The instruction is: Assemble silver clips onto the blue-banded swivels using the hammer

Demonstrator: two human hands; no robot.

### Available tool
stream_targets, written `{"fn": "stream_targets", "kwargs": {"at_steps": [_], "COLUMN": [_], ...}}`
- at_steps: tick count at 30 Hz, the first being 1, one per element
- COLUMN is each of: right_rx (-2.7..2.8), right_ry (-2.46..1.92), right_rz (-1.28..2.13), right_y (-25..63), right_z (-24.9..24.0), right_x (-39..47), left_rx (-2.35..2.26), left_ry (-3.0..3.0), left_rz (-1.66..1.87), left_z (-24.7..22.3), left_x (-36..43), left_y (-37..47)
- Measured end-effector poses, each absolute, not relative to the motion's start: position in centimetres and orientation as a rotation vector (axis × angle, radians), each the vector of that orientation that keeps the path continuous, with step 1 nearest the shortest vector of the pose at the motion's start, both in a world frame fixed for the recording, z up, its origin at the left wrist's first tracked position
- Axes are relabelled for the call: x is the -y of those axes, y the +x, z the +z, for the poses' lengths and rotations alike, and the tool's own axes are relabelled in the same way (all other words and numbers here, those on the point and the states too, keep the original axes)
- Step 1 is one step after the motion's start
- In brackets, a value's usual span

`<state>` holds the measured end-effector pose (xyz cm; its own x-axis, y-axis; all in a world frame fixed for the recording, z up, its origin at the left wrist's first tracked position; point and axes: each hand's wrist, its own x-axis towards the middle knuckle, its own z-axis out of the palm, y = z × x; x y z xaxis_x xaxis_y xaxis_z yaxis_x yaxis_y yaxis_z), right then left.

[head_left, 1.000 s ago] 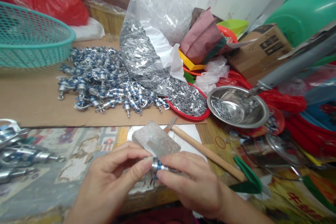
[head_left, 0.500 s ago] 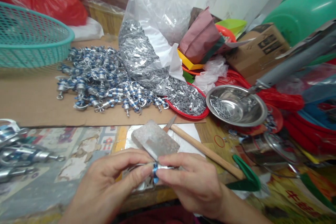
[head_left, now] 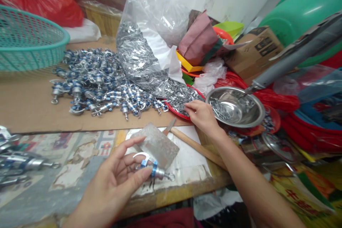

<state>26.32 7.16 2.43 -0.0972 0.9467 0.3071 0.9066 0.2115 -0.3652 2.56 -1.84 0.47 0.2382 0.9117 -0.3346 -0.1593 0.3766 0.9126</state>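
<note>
In my left hand (head_left: 113,176) is a silver-and-blue metal fitting (head_left: 159,173), gripped between thumb and fingers; it has a curved arm on top and a small ring at its right end. Behind it, a flat grey metal block (head_left: 162,144) rests on white paper. My right hand (head_left: 204,117) reaches to the red dish (head_left: 179,114), its fingertips pinched together over the small flat metal pieces (head_left: 181,94) there. Whether a piece is between those fingertips I cannot make out.
Many similar fittings (head_left: 98,78) lie heaped on cardboard behind my left hand. A wooden-handled hammer (head_left: 195,144) lies under my right forearm. A steel bowl (head_left: 240,123) stands right of the dish, with a grey tool shaft (head_left: 283,62) slanting over it. A turquoise basket (head_left: 34,57) is far left.
Both hands were together at the fitting. My right hand has let go and moved up and right to the red dish; my left hand keeps the fitting, its curved arm now showing.
</note>
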Motion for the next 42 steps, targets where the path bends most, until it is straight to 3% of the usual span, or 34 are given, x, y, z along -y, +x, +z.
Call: {"fn": "stream_targets", "kwargs": {"at_steps": [9, 13, 16, 19, 25, 34, 37, 42], "right_rx": [1.950, 1.942, 2.007, 2.105, 2.322, 2.011, 1.883, 2.148], "right_ry": [-1.838, -1.748, -1.495, -1.275, -1.185, -1.147, -1.376, -1.963], "right_rz": [0.190, 0.489, 0.852, 1.000, 0.850, 0.684, 0.486, 0.193], "right_y": [28.8, 26.7, 23.6, 21.2, 19.9, 20.1, 23.4, 28.8], "right_z": [1.4, 3.4, 4.3, 4.6, 3.8, 2.0, 1.4, -0.6], "right_x": [-10.7, -7.4, -3.6, -0.7, -0.6, -0.4, -0.2, 0.8], "left_rx": [-0.946, -0.954, -0.960, -0.939, -0.912, -0.941, -0.981, -1.011], "left_ry": [0.800, 0.776, 0.744, 0.731, 0.727, 0.714, 0.701, 0.704], "left_rz": [0.858, 0.844, 0.847, 0.846, 0.879, 0.880, 0.875, 0.871], "left_z": [-0.6, -0.6, -0.4, -0.4, -0.5, -0.2, -0.1, 0.1], "left_x": [1.3, 0.9, 0.9, 1.0, 0.9, 0.8, 0.8, 0.6], "left_y": [2.1, 1.9, 1.9, 1.9, 2.2, 2.3, 2.4, 2.6]}}
